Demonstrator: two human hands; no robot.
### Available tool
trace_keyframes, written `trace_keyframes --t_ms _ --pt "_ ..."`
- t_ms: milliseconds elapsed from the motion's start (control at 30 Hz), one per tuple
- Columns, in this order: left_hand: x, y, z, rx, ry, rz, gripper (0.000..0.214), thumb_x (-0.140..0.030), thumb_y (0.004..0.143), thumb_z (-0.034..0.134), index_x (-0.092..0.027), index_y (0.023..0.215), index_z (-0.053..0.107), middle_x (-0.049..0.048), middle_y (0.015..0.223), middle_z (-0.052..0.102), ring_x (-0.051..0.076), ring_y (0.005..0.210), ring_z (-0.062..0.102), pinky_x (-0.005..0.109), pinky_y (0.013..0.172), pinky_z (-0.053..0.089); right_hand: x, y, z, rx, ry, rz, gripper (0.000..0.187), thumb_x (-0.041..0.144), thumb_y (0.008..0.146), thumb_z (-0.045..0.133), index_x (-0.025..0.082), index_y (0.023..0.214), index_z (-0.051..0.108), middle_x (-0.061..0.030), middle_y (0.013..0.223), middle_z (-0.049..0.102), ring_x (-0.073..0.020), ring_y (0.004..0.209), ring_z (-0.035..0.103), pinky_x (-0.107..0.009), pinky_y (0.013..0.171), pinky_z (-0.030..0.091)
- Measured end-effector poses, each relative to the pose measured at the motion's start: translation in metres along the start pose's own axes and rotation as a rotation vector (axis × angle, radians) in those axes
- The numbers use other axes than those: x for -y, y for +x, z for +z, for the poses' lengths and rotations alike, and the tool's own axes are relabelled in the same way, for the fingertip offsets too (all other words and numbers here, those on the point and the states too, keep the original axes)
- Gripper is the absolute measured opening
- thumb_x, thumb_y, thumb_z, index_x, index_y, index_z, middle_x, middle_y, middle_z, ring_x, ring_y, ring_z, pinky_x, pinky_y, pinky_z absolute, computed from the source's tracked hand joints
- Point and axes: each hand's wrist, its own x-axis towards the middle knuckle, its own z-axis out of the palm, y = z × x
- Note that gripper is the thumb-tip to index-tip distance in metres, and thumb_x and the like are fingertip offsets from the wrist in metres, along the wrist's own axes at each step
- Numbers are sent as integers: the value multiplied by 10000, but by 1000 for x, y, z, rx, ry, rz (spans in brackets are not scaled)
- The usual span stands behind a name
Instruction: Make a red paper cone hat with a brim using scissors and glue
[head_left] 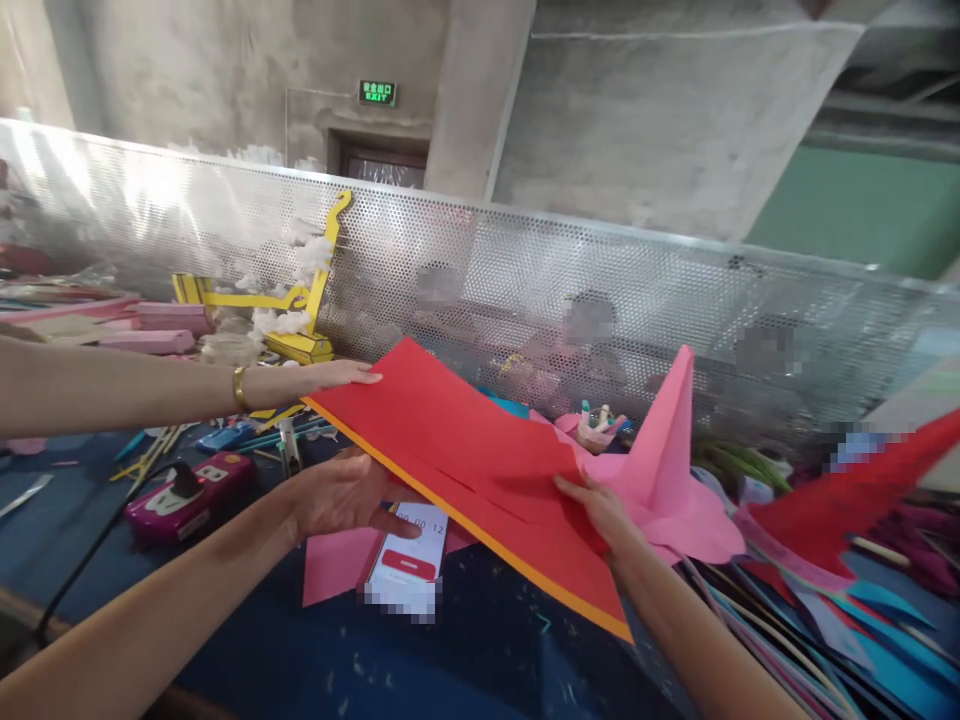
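Note:
A stack of red paper sheets [465, 440] with an orange sheet showing along its lower edge is held tilted above the blue table [300, 660]. My left hand [341, 495] grips the stack's left edge, fingers curled beneath it. My right hand [600, 510] pinches the stack's right side, thumb on top. Another person's hand [341, 375], on an arm with a gold bracelet, reaches in from the left and rests flat on the stack's far left corner.
A phone [405, 565] showing a timer lies on pink paper below the stack. A pink glue gun [187, 495] and scattered tools sit at left. Folded pink paper [667, 450] and coloured sheets lie at right. A perforated metal screen [525, 270] runs across the back, with people behind it.

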Motion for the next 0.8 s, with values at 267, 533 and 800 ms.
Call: trace_keyframes --t_ms 267,533,800 --pt "3 26 13 -526 118 64 330 -37 743 689 -133 1052 623 124 1007 731 246 754 724 334 547 621 0 13 -6 -137 13 -158 406 371 562 736 244 906 562 -20 706 734 -260 630 707 -355 565 563" --pt "0 61 -19 -597 76 224 306 11 701 701 -110 975 638 92 874 741 206 664 719 264 488 601 6 67 5 -291 -308 -370 336 443 617 631 211 858 602 -43 786 698 -259 775 656 -358 700 500" --pt "1 79 -46 -661 18 185 272 67 739 645 -103 951 630 50 802 708 162 608 687 275 557 596 8 91 13 -459 -572 -529 167 303 710 542 206 841 576 -63 788 616 -265 859 575 -378 829 392"
